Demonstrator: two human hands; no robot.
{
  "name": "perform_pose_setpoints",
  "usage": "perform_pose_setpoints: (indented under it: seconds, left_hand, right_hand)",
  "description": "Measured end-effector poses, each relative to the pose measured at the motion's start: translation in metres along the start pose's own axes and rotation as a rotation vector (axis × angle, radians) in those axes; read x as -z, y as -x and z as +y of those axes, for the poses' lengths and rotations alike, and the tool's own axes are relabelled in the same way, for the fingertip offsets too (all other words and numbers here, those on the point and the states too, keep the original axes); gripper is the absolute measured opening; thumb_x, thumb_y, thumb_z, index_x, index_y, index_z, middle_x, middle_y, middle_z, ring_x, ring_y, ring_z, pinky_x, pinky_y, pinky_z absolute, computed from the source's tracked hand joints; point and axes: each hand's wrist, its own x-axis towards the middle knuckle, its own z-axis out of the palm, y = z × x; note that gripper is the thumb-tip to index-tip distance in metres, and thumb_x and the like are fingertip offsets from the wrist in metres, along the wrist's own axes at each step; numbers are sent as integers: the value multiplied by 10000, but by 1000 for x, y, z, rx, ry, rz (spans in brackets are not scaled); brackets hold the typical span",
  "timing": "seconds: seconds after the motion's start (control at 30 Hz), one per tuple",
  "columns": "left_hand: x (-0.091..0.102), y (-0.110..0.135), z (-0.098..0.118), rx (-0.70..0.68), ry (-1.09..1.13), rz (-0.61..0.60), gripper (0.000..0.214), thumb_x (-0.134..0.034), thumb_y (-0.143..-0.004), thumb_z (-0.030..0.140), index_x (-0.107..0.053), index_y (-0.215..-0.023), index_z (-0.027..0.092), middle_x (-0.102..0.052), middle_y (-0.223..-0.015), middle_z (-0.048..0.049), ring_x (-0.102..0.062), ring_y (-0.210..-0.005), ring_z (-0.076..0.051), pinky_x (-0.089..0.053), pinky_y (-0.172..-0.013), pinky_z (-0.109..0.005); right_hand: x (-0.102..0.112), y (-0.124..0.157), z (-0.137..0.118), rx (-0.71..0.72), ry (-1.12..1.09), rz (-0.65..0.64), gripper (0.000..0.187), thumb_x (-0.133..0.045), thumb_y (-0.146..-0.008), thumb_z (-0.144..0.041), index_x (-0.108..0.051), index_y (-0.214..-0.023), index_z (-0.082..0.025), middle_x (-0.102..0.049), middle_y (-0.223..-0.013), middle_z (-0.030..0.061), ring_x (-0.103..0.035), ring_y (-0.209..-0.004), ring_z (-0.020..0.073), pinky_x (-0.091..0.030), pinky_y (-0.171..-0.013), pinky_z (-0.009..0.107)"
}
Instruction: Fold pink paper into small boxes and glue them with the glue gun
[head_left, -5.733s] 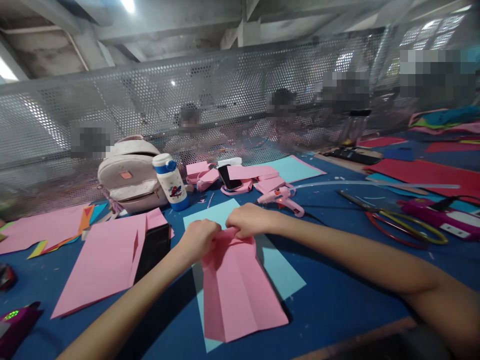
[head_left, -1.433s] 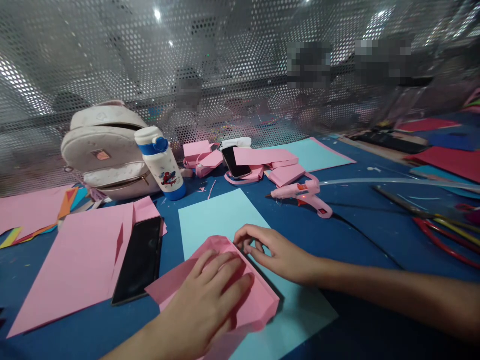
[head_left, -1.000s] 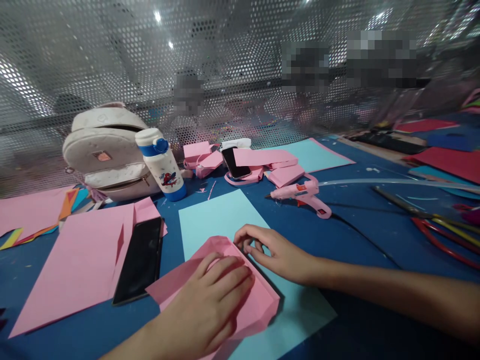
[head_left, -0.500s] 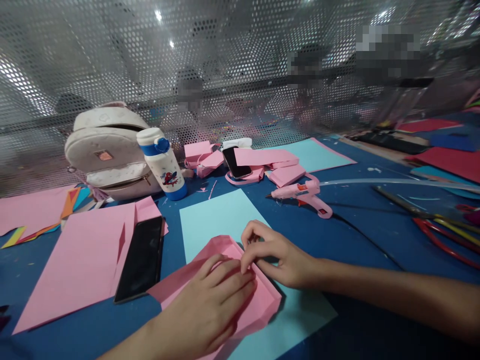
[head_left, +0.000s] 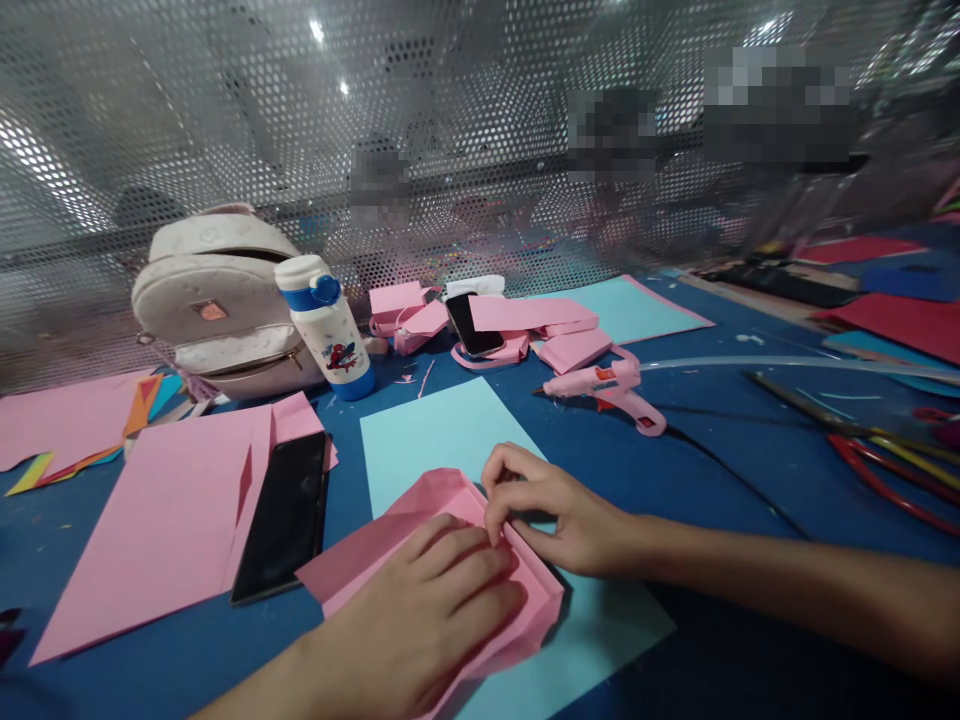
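Observation:
A folded pink paper (head_left: 420,505) lies on a light blue sheet (head_left: 442,440) on the blue table. My left hand (head_left: 431,625) lies flat on the pink paper, fingers stretched out, pressing it down. My right hand (head_left: 551,505) sits at the paper's right edge, its fingers curled and pinching the raised fold there. Most of the pink paper's near half is hidden under my left hand.
A black phone (head_left: 285,515) rests on a large pink sheet (head_left: 165,520) to the left. Behind stand a white backpack (head_left: 214,300), a white and blue bottle (head_left: 326,325), pink paper pieces (head_left: 525,320) and a pink glue gun (head_left: 607,385). Scissors (head_left: 862,440) lie at right. Perforated metal screen behind.
My right hand's fingers have curled in and slid along the paper's right fold towards me. My left hand has stayed flat on the paper, shifting slightly.

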Motion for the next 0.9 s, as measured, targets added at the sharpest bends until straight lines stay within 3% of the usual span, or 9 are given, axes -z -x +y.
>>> perform_pose_setpoints:
  seconds: [0.27, 0.5, 0.67, 0.9]
  left_hand:
    - [0, 1, -1, -46, 17, 4, 392, -360, -1028, 326, -478, -1372, 180, -554, -1348, -100, -495, -1186, -234, -337, -1082, -394]
    - [-4, 8, -1, -56, 59, 221, 421, -178, -1057, 258, -529, -1234, 107, -633, -1143, -126, -530, -1003, -217, -387, -967, -361]
    - [-5, 4, 0, 5, 75, 144, 375, -264, -1032, 210, -482, -1324, 118, -617, -1149, -142, -523, -983, -230, -432, -868, -365]
    - [-4, 3, 1, 34, 79, 139, 366, -256, -1043, 213, -540, -1258, 129, -617, -1165, -130, -500, -961, -232, -418, -840, -361]
  right_hand:
    - [0, 1, 1, -8, -12, 0, 216, -533, -861, -13, -661, -882, -185, -492, -946, 41, -520, -864, 138, -436, -732, 245]
    - [-1, 1, 2, 10, 3, 7, 239, -515, -846, 18, -656, -876, -174, -491, -949, 40, -520, -861, 128, -421, -720, 231]
    - [0, 1, 2, -2, 3, -3, 229, -519, -854, 6, -651, -868, -181, -488, -947, 41, -526, -865, 134, -436, -737, 238]
    - [0, 0, -1, -8, 1, -4, 202, -520, -880, -21, -646, -857, -177, -492, -941, 44, -523, -851, 135, -438, -728, 239]
